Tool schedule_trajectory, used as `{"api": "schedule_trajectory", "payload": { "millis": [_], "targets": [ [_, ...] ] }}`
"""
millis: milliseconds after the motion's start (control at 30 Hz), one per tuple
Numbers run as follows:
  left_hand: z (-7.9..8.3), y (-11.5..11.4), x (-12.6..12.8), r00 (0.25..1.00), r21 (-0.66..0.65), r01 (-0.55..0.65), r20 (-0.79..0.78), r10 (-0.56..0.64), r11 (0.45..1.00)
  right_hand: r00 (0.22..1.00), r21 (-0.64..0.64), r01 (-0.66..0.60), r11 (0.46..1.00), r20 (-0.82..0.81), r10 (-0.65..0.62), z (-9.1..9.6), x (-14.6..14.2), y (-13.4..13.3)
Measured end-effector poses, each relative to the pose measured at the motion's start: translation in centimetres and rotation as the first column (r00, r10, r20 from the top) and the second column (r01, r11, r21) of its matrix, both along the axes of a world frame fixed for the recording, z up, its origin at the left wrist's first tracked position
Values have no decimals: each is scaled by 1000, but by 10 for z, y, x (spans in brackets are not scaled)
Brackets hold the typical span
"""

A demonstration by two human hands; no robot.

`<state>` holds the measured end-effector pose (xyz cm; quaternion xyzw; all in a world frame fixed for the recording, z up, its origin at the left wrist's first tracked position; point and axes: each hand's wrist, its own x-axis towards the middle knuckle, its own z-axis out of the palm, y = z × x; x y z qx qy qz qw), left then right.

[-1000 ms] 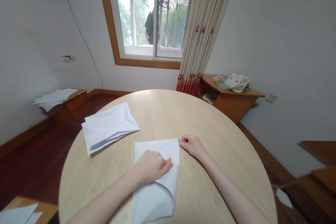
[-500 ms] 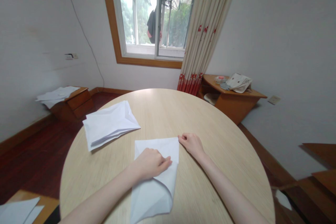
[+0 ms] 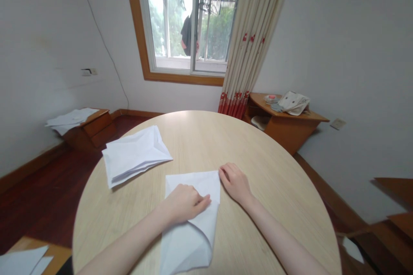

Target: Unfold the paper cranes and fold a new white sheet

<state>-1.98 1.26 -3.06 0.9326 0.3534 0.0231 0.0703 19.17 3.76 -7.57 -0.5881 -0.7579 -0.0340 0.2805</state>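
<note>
A white sheet of paper (image 3: 190, 249), partly folded over, lies on the round table in front of me. Its near part bulges up in a curved, loose fold. My left hand (image 3: 187, 202) rests on the folded upper part with fingers curled down against it and the thumb pointing right; the fingertips are hidden under the hand. At the paper's top right corner, my right hand (image 3: 235, 181) is closed, with its fingertips pinching the corner. To the far left lies a stack of folded white papers (image 3: 135, 154), apart from both hands.
The round wooden table (image 3: 274, 189) fills the middle. A small cabinet (image 3: 97, 126) with papers stands at the left, a corner shelf (image 3: 284, 126) with a bag (image 3: 293, 103) at the right. More paper (image 3: 24, 262) lies at the bottom left. Behind are a window and a curtain (image 3: 248, 51).
My right hand has turned slightly, its fingers now lower against the paper's corner. The left hand and the paper have hardly moved; the view has tilted a little.
</note>
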Motion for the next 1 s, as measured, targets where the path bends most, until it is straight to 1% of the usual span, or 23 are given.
{"api": "schedule_trajectory", "payload": {
  "millis": [133, 233, 333, 433, 533, 600, 667, 767, 867, 1000],
  "targets": [
    [1, 0, 0, 1000, 33, 6, -13, -6, 999, 979, 36, -190, 981, -72, 192, 1, -1, -7],
    [3, 0, 0, 1000, 37, 6, -12, -6, 999, 929, -2, -331, 944, -175, 326, 1, -2, -11],
    [3, 0, -2, 1000, 51, 17, -7, -17, 999, 896, -51, -412, 910, -206, 394, 2, -3, -14],
    [4, -1, -3, 999, 75, 36, -18, -34, 997, 887, -56, -433, 900, -207, 414, 4, -5, -15],
    [5, 0, -3, 998, 71, 52, -25, -50, 996, 881, -49, -446, 894, -200, 429, 6, -5, -16],
    [4, 1, -3, 998, 58, 64, -9, -64, 996, 879, -53, -455, 889, -185, 439, 7, -5, -16],
    [3, 3, -2, 999, 41, 46, 24, -48, 998, 878, -54, -459, 887, -177, 444, 6, -5, -16],
    [0, 5, -1, 996, 7, -58, 68, 57, 998, 880, -52, -456, 888, -174, 442, 4, -4, -14],
    [-3, 6, 0, 983, -38, -162, 84, 165, 986, 882, -61, -447, 892, -194, 429, 1, -3, -12],
    [-6, 5, 3, 953, -115, -267, 116, 280, 957, 879, -84, -412, 907, -298, 372, 1, -2, -11]
  ]
}}
